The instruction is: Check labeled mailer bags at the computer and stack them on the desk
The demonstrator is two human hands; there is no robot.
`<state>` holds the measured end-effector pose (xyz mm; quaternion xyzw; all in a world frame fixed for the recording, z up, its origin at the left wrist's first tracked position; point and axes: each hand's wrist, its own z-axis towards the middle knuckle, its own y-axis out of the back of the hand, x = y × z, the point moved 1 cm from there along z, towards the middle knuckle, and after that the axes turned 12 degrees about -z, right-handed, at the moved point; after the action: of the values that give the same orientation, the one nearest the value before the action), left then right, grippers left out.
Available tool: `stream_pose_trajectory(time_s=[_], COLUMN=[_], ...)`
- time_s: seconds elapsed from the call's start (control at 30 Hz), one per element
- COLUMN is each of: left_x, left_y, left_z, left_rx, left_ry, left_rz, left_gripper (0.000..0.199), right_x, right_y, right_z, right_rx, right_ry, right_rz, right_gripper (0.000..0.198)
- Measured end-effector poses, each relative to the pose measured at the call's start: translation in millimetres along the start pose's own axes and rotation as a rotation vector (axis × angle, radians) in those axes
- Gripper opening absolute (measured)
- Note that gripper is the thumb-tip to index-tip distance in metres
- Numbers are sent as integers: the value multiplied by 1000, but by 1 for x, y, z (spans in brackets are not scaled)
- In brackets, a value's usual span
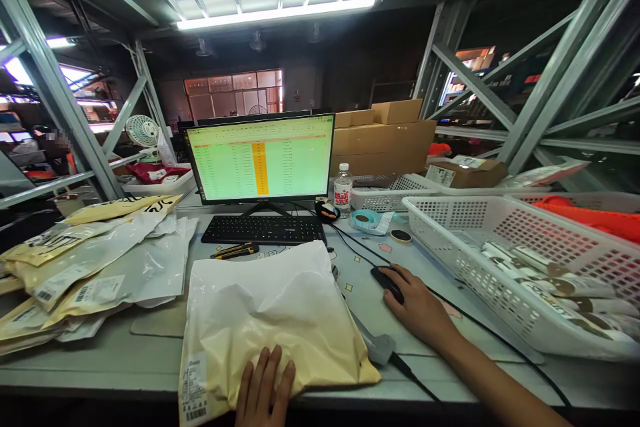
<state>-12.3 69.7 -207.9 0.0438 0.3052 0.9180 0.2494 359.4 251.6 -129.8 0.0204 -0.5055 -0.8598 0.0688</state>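
A plump white-and-yellow plastic mailing bag (280,300) lies in front of me, with a barcode label at its lower left corner. My left hand (265,387) rests flat on the bag's near edge, fingers stretched out. Over a black computer mouse (387,283) my right hand (420,307) is curved, gripping it on the desk mat. A grey handheld scanner (377,347) with a black cable lies partly hidden under the bag's right side. Beyond the bag are a black keyboard (265,229) and a monitor (225,160) showing a spreadsheet with an orange column.
Labelled mailing bags (105,273) are piled at left. A white perforated basket (450,260) holding several rolled packs stands at right. A yellow-black utility knife (235,251), a tape roll (365,219) and a water bottle (343,192) sit near the keyboard. Cardboard boxes (380,147) stand behind.
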Motion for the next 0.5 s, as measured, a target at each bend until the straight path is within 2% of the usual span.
stream_pose_trajectory(time_s=[0.33,0.5], left_x=[3,3], left_y=[2,0], left_z=[0,-2], left_rx=[26,25], left_ry=[-17,-4], left_rz=[-19,-48], left_gripper=[43,52], right_x=[-1,-3], right_y=[-3,-7], right_z=[0,1], right_rx=[-3,7], right_ry=[6,-1], right_rz=[-47,-63], right_gripper=[59,57])
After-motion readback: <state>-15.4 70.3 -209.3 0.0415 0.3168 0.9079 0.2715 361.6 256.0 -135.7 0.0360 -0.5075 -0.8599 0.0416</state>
